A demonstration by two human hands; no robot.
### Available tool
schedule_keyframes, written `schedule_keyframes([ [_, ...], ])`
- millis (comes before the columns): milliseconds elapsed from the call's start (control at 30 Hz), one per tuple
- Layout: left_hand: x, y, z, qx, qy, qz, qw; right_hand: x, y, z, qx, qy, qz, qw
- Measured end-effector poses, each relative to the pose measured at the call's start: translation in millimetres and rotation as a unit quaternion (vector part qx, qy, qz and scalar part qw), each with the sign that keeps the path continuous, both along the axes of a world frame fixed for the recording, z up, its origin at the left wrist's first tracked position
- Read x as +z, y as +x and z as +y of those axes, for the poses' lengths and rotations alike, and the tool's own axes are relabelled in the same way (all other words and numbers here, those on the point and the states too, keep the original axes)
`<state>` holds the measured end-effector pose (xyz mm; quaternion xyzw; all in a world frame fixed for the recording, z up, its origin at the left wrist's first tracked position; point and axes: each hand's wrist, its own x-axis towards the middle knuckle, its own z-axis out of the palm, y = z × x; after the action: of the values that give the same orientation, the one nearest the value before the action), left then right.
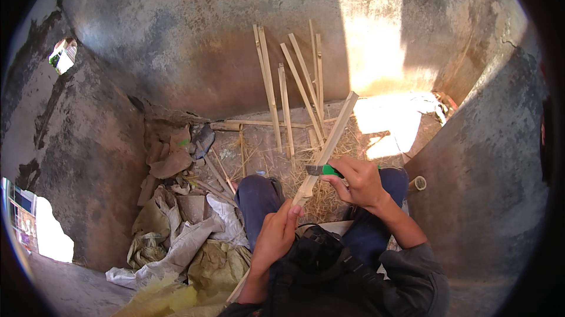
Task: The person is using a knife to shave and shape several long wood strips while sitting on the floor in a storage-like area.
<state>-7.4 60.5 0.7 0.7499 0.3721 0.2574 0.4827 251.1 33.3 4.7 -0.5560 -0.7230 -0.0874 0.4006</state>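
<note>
My left hand [275, 232] is closed around the near end of a long split bamboo strip [338, 130]. The strip slants up and away to the right between my knees. In my right hand [362, 183] is a knife [315, 170] with a green handle, gripped with the fingers wrapped round it. Its dark blade lies across the strip, a little beyond my left hand, and appears to touch it. The strip's pale surface looks cut near my left hand. Pale shavings [323, 202] cover the floor below, between my legs.
Several bamboo strips [268, 82] lean against the far wall [206, 52]. Crumpled sacks [182, 252] lie at my left, with broken slabs [170, 164] beyond them. Side walls enclose the space. A short bamboo tube [417, 183] stands by my right knee, near the right wall.
</note>
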Motion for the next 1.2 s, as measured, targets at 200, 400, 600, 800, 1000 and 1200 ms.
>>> schedule_keyframes([
  [200,-16,-12,-5,-0.007,-0.014,0.016,1.0,3,76,35,-0.166,0.051,0.046,0.984],
  [400,-29,-16,-3,0.011,-0.02,-0.006,1.0,29,90,30,-0.103,-0.043,0.183,0.977],
  [600,-21,11,14,0.028,0.006,-0.014,1.0,-8,29,26,0.051,-0.027,-0.019,0.998],
  [800,-6,25,17,0.053,0.054,-0.002,0.997,-11,13,29,0.09,-0.02,-0.052,0.994],
  [1000,-8,29,15,0.056,0.079,0.015,0.995,-9,15,28,0.092,-0.001,-0.034,0.995],
  [1200,-4,27,15,0.028,0.051,-0.021,0.998,0,17,22,0.103,-0.005,-0.046,0.994],
])
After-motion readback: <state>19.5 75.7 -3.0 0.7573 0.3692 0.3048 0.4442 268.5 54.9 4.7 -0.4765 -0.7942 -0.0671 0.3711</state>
